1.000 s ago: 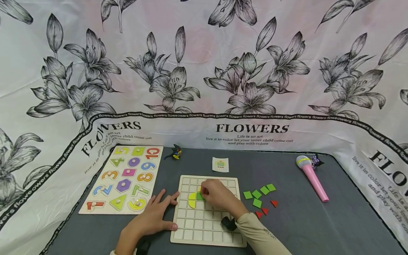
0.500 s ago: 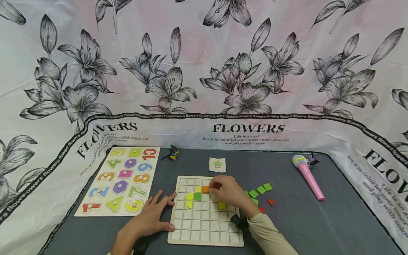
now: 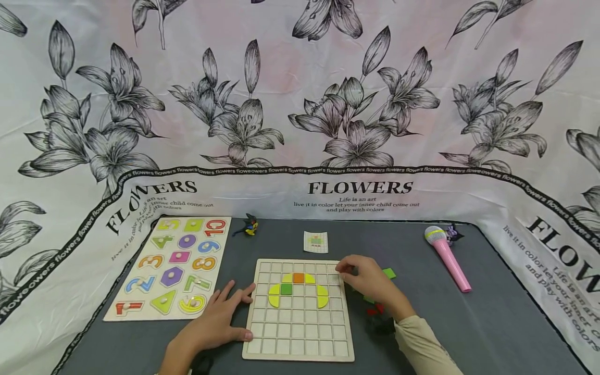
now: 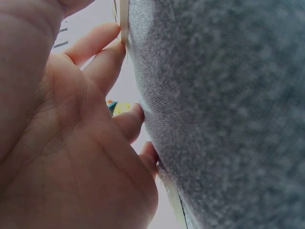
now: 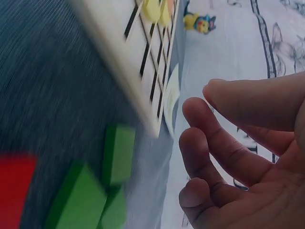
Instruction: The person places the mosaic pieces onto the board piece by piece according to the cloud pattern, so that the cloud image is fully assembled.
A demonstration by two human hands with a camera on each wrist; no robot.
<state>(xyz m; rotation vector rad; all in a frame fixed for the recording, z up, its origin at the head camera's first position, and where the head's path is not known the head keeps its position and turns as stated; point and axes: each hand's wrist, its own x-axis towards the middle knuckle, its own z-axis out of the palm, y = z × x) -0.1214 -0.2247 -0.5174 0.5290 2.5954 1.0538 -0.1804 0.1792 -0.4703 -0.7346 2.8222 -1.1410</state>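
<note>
A wooden grid board point(image 3: 300, 333) lies on the grey table. On its upper rows, yellow curved pieces point(image 3: 322, 297), a green square point(image 3: 286, 289) and an orange square point(image 3: 298, 277) form an arch. My left hand point(image 3: 236, 312) lies flat beside the board's left edge, its fingertips touching the edge point(image 4: 124, 24). My right hand point(image 3: 344, 271) hovers at the board's upper right corner, over loose green squares point(image 3: 389, 273) and red pieces point(image 3: 373, 311). In the right wrist view its fingers point(image 5: 214, 157) are loosely curled and hold nothing, with the green squares point(image 5: 119, 152) below.
A small pattern card point(image 3: 315, 242) lies behind the board. A number puzzle board point(image 3: 171, 265) sits at the left, with a small toy figure point(image 3: 248, 226) behind it. A pink toy microphone point(image 3: 447, 258) lies at the right. Flowered cloth walls surround the table.
My right hand has moved from the board's middle to its right edge, uncovering an orange square and more yellow pieces on the board. The left hand has stayed put.
</note>
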